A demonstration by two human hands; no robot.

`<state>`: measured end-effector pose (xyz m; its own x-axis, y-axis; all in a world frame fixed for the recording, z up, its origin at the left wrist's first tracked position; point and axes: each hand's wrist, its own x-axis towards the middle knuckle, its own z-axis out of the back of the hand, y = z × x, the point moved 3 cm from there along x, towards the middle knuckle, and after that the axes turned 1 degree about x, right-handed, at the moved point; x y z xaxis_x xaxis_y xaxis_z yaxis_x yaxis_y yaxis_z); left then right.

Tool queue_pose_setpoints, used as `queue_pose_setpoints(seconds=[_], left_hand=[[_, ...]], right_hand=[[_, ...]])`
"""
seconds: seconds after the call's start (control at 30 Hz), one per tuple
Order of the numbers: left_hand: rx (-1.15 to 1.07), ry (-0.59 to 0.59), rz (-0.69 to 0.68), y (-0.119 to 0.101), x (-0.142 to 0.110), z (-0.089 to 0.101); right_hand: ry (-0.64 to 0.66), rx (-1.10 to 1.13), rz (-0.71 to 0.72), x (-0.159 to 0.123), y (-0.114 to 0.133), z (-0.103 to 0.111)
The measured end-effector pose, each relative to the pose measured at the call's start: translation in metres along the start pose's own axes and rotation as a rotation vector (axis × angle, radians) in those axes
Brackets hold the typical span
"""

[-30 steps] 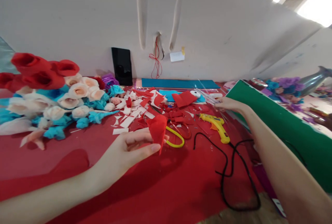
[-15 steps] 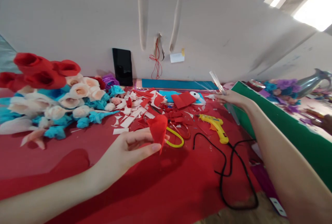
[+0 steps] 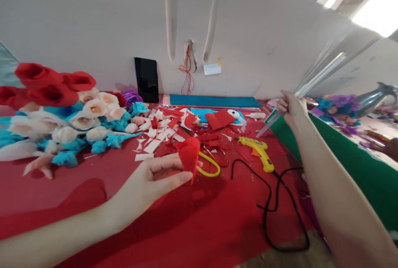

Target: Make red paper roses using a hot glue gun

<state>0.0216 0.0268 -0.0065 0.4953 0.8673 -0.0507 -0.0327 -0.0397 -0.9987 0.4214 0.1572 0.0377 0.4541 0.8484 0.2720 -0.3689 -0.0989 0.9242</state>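
Observation:
Between the thumb and fingers of my left hand [image 3: 158, 177] is a red rolled paper flower [image 3: 189, 152], wide at the top and narrow below. My right hand [image 3: 292, 108] is closed around a bundle of long clear glue sticks [image 3: 320, 75], tilted up to the right and slightly blurred. Their lower end points down toward the table, by the edge of a green board [image 3: 336, 177]. A yellow glue gun [image 3: 259, 152] lies on the red table between my hands, its black cord [image 3: 269, 218] looping toward the front. Yellow-handled scissors [image 3: 211, 166] lie just behind the red flower.
Paper flowers in white [image 3: 85, 118], blue and red [image 3: 52, 85] are piled at the left. Red and white paper scraps [image 3: 161, 129] cover the middle. A black phone [image 3: 146, 79] leans on the wall. Beyond the green board are purple flowers [image 3: 343, 102] and another person's hand [image 3: 388, 148].
My right hand has closed on the clear glue sticks and lifted them up and to the right, swinging their upper ends rightward. My left hand and the red flower have stayed nearly still.

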Motion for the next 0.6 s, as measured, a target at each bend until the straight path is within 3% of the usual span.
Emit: queue_pose_setpoints(seconds=[0.2,0.6], left_hand=[[0.015,0.004,-0.004,-0.002,0.001,0.000],[0.023,-0.005,-0.004,-0.001,-0.001,0.000]], right_hand=[[-0.091,0.046,0.004,-0.009,-0.015,-0.007],[-0.110,0.111,-0.020,0.002,-0.025,-0.007]])
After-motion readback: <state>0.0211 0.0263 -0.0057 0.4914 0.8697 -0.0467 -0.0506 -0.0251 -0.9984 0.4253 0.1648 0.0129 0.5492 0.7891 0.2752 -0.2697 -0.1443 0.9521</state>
